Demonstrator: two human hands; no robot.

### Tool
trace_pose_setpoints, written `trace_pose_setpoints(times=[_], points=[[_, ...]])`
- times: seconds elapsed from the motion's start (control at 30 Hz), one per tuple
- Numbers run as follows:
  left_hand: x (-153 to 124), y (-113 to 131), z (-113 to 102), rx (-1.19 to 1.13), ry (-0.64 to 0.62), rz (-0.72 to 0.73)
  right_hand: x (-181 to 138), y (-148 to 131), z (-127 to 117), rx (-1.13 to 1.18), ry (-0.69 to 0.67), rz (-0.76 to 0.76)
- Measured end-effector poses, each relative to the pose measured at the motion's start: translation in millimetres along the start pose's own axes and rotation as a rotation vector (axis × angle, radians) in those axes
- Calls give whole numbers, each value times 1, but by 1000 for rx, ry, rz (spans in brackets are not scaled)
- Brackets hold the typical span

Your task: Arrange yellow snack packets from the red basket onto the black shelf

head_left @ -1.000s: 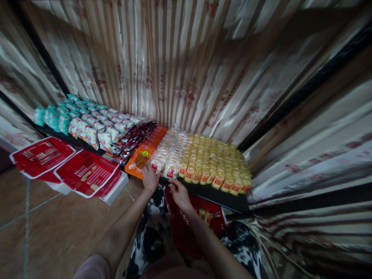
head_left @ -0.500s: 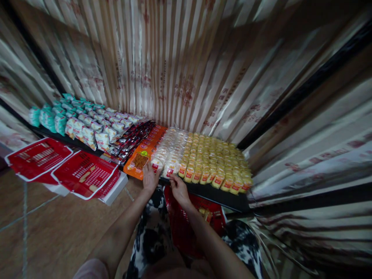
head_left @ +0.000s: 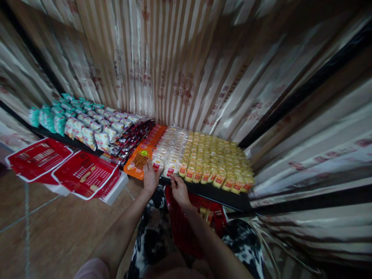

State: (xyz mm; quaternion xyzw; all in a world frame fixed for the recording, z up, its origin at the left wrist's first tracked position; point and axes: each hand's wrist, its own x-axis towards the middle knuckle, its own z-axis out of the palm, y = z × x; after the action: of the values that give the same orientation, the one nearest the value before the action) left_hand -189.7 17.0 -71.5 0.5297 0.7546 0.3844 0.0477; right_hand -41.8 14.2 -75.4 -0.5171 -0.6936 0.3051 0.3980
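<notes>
Two rows of white wrapped snack packets [head_left: 172, 153] with red labels stand on a black shelf [head_left: 221, 197]. My left hand [head_left: 151, 179] rests against the front of the left white row, its fingers extended and its fingertips beside an orange snack bag [head_left: 138, 161]. At the front of the right white row, my right hand [head_left: 179, 190] pinches the lower edge of a packet between thumb and fingers. Rows of yellow wrapped packets [head_left: 216, 161] with red labels fill the shelf to the right of the white ones.
Further left on the shelf are dark red packets [head_left: 136, 137], white packets [head_left: 87, 133] and teal packets [head_left: 59, 122]. Red bags [head_left: 87, 174] lie over a white box below. Another red bag [head_left: 186, 221] sits between my knees. A striped curtain [head_left: 139, 58] hangs behind.
The view shifts very slightly. Both hands stay at the front of the white rows, with only tiny finger movement.
</notes>
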Motion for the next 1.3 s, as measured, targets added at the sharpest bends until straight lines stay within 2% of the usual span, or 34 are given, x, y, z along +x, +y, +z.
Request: trace_pose_setpoints(times=[0.2,0.47,0.73,1.07,1.3], points=[[-3,0,-1,44,23,44,-1,2,-1,7,-2,-13],[-6,3,-4,48,59,20,-6,5,-5,15,0,-7],[-4,0,-3,3,13,28,-13,-4,-10,28,-26,-10],[-6,2,-1,-37,-1,45,-39,14,-19,124,24,85],[1,5,0,-6,-38,50,-45,10,-19,152,15,111]])
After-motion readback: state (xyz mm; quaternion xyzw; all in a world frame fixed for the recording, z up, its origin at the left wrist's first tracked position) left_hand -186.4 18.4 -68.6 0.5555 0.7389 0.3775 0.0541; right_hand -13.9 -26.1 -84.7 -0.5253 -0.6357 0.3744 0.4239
